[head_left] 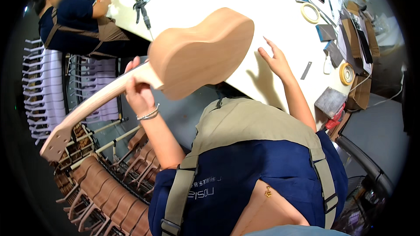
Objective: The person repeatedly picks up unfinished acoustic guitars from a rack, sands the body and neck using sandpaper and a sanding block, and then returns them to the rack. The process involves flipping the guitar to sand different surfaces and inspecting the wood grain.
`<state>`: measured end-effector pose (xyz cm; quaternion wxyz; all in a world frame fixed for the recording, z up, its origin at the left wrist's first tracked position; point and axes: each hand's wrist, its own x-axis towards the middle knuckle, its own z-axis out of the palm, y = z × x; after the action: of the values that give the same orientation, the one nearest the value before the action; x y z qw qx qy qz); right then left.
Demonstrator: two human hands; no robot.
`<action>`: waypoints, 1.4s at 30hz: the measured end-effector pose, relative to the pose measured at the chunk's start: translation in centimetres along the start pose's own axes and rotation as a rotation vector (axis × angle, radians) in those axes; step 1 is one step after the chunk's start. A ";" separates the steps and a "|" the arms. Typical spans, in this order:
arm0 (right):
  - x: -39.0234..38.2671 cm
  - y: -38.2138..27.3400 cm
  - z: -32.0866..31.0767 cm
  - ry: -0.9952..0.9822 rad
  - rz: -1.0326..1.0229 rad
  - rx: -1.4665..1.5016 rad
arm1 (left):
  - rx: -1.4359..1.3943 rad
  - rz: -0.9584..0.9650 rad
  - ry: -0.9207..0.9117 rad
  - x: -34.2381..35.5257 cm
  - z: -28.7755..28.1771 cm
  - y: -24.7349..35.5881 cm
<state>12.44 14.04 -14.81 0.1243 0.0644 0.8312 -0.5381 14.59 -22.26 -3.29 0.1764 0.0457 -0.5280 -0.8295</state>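
Observation:
An unfinished wooden ukulele (205, 52) hangs in the air over the table's near edge, its pale back and side facing me. Its neck slants down to the left, ending in a headstock with several holes. My left hand (141, 91) is wrapped round the neck close to the body. To the right of the ukulele, my right hand (274, 59) is above the white table (280, 26) with fingers apart, holding nothing. A small flat metal strip (306, 71) lies on the table beside my right forearm.
Tape rolls (347, 74), sanding blocks (326, 32) and a dark grey block (330, 101) lie along the table's right side. A black clamp (141, 11) lies at the far left. Racks of ukulele bodies (105, 188) stand at lower left; a co-worker (74, 22) sits beyond.

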 end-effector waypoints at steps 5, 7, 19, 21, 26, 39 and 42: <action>-2.3 0.4 4.0 -0.264 0.049 0.594 | -0.189 -0.311 0.355 -0.7 -7.4 -2.1; -2.8 -1.2 4.1 -0.269 0.006 0.632 | -0.270 -0.420 0.420 -1.6 -8.3 -2.7; -2.2 -1.3 3.3 -0.196 -0.023 0.756 | -0.082 -0.237 0.231 -3.8 -3.5 -0.8; -2.1 -0.4 3.6 -0.177 -0.035 0.807 | -0.048 -0.206 0.208 -3.9 -1.7 -0.2; -2.0 0.3 3.6 -0.081 -0.041 0.763 | -0.027 -0.214 0.175 -4.0 -1.4 -0.5; -1.5 -6.4 7.8 0.156 -0.625 -0.390 | 0.202 -0.188 0.151 -5.4 1.6 -2.5; -1.1 -7.6 8.2 0.120 -0.697 -0.393 | 0.205 -0.181 0.172 -5.5 1.2 -2.7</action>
<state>12.81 3.52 -11.05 -0.1045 -0.2151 0.8959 -0.3743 18.75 -18.38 -5.75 0.1399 0.1815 -0.5865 -0.7769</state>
